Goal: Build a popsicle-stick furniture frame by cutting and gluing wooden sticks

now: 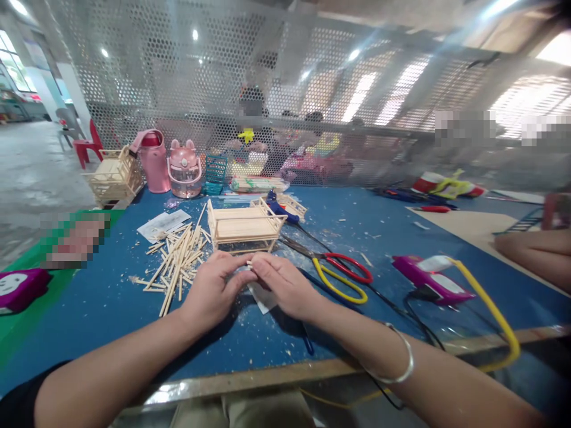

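My left hand and my right hand meet at the fingertips over the middle of the blue table. Both are closed in a pinch around a small pale piece, which looks like the end of a wooden stick; most of it is covered by fingers. Just beyond stands a small frame of wooden sticks with a slatted top. Loose wooden sticks lie in a heap left of my left hand. Scissors with a red and a yellow handle rest to the right. White paper lies under my hands.
A blue glue gun lies behind the frame. Pink bottles and another stick frame stand at the back left. A purple device with cables sits right. Perforated metal sheet closes the back. Another person's arm rests at right.
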The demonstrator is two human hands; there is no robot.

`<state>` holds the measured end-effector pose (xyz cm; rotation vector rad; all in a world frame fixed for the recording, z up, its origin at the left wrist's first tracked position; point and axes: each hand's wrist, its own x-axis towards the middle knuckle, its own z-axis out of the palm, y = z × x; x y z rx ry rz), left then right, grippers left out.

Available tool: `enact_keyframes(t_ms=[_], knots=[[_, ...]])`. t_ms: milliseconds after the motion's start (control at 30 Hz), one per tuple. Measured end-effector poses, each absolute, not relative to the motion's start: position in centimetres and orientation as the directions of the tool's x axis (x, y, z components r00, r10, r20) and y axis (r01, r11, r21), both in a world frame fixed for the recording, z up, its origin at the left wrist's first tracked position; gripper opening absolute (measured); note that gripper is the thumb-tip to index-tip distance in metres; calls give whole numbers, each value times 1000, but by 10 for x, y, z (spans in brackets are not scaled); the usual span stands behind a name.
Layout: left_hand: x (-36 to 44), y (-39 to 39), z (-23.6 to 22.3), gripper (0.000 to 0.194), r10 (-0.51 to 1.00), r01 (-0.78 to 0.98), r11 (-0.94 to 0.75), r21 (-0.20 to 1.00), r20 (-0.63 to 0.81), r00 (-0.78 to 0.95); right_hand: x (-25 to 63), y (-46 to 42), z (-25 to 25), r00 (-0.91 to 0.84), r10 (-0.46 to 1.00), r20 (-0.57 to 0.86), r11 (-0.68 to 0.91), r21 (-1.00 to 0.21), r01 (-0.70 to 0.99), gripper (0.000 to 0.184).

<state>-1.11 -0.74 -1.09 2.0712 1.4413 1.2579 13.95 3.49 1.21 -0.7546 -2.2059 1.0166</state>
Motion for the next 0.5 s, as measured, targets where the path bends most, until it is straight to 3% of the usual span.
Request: enact_keyframes(t_ms=[167, 300, 400, 500], knots=[[-7, -12, -9, 25, 832, 401, -469, 787, 546, -100, 116, 23, 10, -584, 786, 204, 249, -969, -4, 36], [-3, -17, -3, 27, 884, 239, -393, 888, 436, -169, 104, 18, 9, -620, 772, 141, 122, -990, -74, 35], [-7, -18, 3, 28, 926, 90, -283, 955, 297, -234, 110, 15, 17, -668, 727, 158, 266, -962, 62, 36], [-20, -12, 7, 29, 910, -14, -272, 962, 253, -330, 132, 24, 35, -642, 725, 249, 509, -821, 257, 25]])
